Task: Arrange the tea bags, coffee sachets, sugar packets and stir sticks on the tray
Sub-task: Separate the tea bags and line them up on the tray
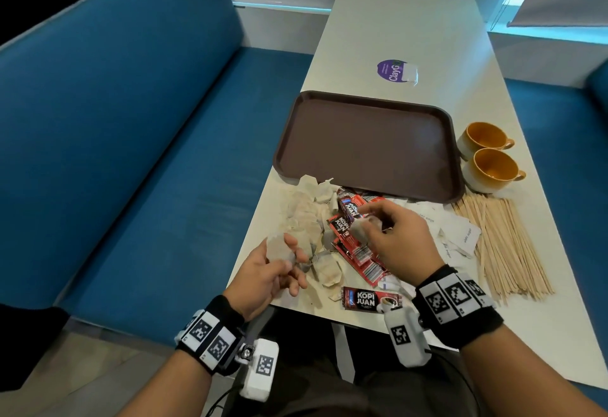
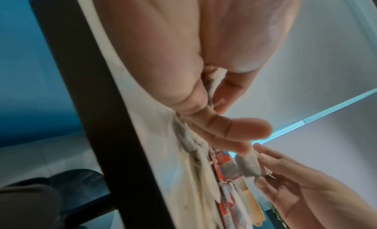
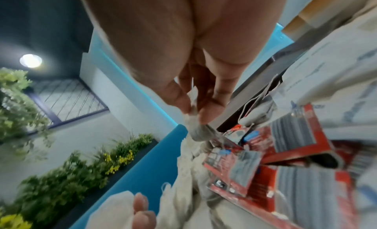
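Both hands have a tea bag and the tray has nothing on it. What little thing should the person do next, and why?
Probably carry the tea bag pinched in the right hand forward and lay it in a corner of the brown tray. The tray holds nothing yet, while the left hand already holds another tea bag ready to follow, and the sachets, sugar packets and sticks lie unsorted on the table.

Reaching forward, both forearms bare, each wrist wearing a black band with square black-and-white markers and a white camera block. Left hand (image 1: 269,272) lying palm up, thumb and fingers pinching a tea bag (image 1: 279,247) flat against the palm. Right hand (image 1: 394,239) hovering back up, knuckles raised, thumb and fingertips (image 3: 212,110) pinching a second tea bag (image 1: 360,230) by its upper edge, letting it hang below. Hands staying close together, not touching.
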### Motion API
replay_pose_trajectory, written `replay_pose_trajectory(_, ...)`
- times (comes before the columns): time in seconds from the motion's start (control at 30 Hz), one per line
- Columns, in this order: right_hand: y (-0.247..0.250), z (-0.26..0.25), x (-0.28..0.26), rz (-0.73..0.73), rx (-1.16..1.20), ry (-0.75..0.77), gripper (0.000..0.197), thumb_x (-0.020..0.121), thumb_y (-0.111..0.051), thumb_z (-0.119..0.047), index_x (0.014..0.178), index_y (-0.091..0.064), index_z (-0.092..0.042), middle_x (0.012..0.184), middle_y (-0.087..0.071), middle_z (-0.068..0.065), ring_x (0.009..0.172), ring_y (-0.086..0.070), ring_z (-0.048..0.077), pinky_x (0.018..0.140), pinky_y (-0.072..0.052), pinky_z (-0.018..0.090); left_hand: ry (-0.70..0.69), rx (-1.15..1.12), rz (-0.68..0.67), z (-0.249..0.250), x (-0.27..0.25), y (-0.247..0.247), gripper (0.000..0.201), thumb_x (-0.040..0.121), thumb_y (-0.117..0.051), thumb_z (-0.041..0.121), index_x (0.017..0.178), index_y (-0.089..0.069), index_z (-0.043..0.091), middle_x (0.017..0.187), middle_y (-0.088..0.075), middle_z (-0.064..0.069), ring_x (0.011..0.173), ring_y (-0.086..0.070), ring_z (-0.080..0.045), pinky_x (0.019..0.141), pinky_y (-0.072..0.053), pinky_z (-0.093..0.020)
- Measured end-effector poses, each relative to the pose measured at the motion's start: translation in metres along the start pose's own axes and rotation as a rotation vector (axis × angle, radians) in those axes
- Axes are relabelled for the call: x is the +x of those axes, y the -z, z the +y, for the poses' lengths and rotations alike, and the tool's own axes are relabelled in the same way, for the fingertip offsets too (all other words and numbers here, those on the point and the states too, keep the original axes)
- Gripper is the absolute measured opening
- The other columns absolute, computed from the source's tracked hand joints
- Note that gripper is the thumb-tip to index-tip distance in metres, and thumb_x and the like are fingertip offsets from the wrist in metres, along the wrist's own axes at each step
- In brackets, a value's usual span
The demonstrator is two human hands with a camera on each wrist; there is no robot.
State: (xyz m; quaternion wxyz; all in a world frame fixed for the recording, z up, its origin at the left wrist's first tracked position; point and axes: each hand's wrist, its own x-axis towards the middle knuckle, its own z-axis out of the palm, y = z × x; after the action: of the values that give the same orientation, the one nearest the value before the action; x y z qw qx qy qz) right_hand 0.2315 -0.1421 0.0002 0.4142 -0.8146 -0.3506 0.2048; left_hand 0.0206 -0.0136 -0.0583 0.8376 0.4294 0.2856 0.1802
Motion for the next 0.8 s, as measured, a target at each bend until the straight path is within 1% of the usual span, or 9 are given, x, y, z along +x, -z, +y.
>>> replay_pose_trajectory(0.1, 0.005, -0.004, 0.003, 0.044, 0.074, 0.033, 0.014, 0.096, -0.07, -0.022, 0.107, -0.075, -0.03, 0.092, -0.074, -0.016, 0.086, -0.067, 0.003, 0.074, -0.056, 0.023, 0.017, 0.053, -0.049, 0.002, 0.0, -0.011, 0.021, 0.1, -0.052, 0.003, 0.12, -0.052, -0.001, 0.095, -0.069, -0.02, 0.06, -0.066, -0.031, 0.049, -0.052, -0.028)
replay_pose_trajectory(0.17, 0.006, -0.01, 0.002, -0.006, 0.19, 0.047, 0.016, 0.096, -0.07, -0.015, 0.105, -0.077, -0.027, 0.092, -0.076, -0.012, 0.087, -0.07, 0.006, 0.073, -0.058, 0.025, 0.063, 0.061, -0.047, 0.004, 0.002, -0.019, 0.022, 0.106, -0.046, 0.009, 0.122, -0.052, -0.004, 0.093, -0.069, -0.021, 0.057, -0.066, -0.031, 0.048, -0.052, -0.028)
replay_pose_trajectory(0.3, 0.006, -0.026, -0.005, -0.393, 0.436, 0.046, 0.025, 0.095, -0.067, 0.001, 0.116, -0.072, -0.012, 0.087, -0.075, 0.007, 0.073, -0.063, 0.016, 0.065, -0.052, 0.024, 0.17, 0.0, -0.1, 0.008, 0.003, -0.039, 0.053, 0.102, -0.045, 0.036, 0.125, -0.055, -0.01, 0.093, -0.067, -0.025, 0.06, -0.067, -0.031, 0.049, -0.053, -0.027)
replay_pose_trajectory(0.4, 0.003, -0.032, -0.01, -0.54, 0.361, 0.048, 0.022, 0.091, -0.073, 0.0, 0.111, -0.07, -0.007, 0.077, -0.071, 0.014, 0.066, -0.059, 0.021, 0.06, -0.053, 0.027, 0.241, -0.056, -0.2, 0.007, 0.003, -0.047, 0.065, 0.105, -0.035, 0.054, 0.136, -0.059, 0.002, 0.103, -0.066, -0.026, 0.066, -0.068, -0.031, 0.051, -0.055, -0.028)
replay_pose_trajectory(0.47, -0.002, -0.03, -0.012, -0.481, 0.253, 0.083, 0.018, 0.088, -0.076, -0.002, 0.104, -0.071, -0.009, 0.079, -0.075, 0.007, 0.065, -0.065, 0.024, 0.065, -0.06, 0.037, 0.245, -0.07, -0.251, 0.005, 0.003, -0.047, 0.055, 0.105, -0.045, 0.048, 0.135, -0.06, 0.004, 0.103, -0.066, -0.025, 0.068, -0.067, -0.031, 0.052, -0.055, -0.027)
replay_pose_trajectory(0.53, -0.005, -0.025, -0.013, -0.412, 0.176, 0.124, 0.018, 0.085, -0.081, -0.006, 0.099, -0.073, -0.014, 0.086, -0.077, 0.003, 0.073, -0.072, 0.023, 0.076, -0.061, 0.043, 0.217, -0.036, -0.252, 0.001, 0.003, -0.047, 0.035, 0.095, -0.061, 0.024, 0.12, -0.061, -0.001, 0.097, -0.067, -0.022, 0.068, -0.066, -0.03, 0.053, -0.053, -0.026)
replay_pose_trajectory(0.6, -0.006, -0.021, -0.015, -0.357, 0.191, 0.131, 0.022, 0.081, -0.085, -0.009, 0.099, -0.074, -0.016, 0.093, -0.076, 0.0, 0.082, -0.073, 0.022, 0.082, -0.061, 0.041, 0.203, -0.002, -0.234, -0.002, 0.003, -0.045, 0.026, 0.086, -0.067, 0.007, 0.108, -0.061, -0.005, 0.087, -0.066, -0.019, 0.067, -0.066, -0.027, 0.053, -0.052, -0.025)
replay_pose_trajectory(0.73, 0.003, -0.007, -0.022, -0.23, 0.128, 0.149, 0.013, 0.083, -0.085, -0.016, 0.09, -0.075, -0.021, 0.084, -0.074, -0.006, 0.073, -0.07, 0.016, 0.073, -0.059, 0.034, 0.164, -0.004, -0.094, -0.002, 0.002, -0.034, 0.029, 0.081, -0.065, 0.003, 0.108, -0.065, -0.008, 0.082, -0.064, -0.017, 0.067, -0.067, -0.027, 0.053, -0.052, -0.025)
replay_pose_trajectory(0.8, 0.01, 0.006, -0.028, -0.327, -0.007, 0.123, 0.009, 0.083, -0.083, -0.017, 0.085, -0.077, -0.023, 0.078, -0.074, -0.01, 0.069, -0.067, 0.008, 0.072, -0.057, 0.03, 0.121, -0.031, 0.009, 0.0, 0.002, -0.022, 0.026, 0.081, -0.062, 0.001, 0.106, -0.065, -0.005, 0.084, -0.065, -0.019, 0.068, -0.068, -0.026, 0.052, -0.052, -0.026)
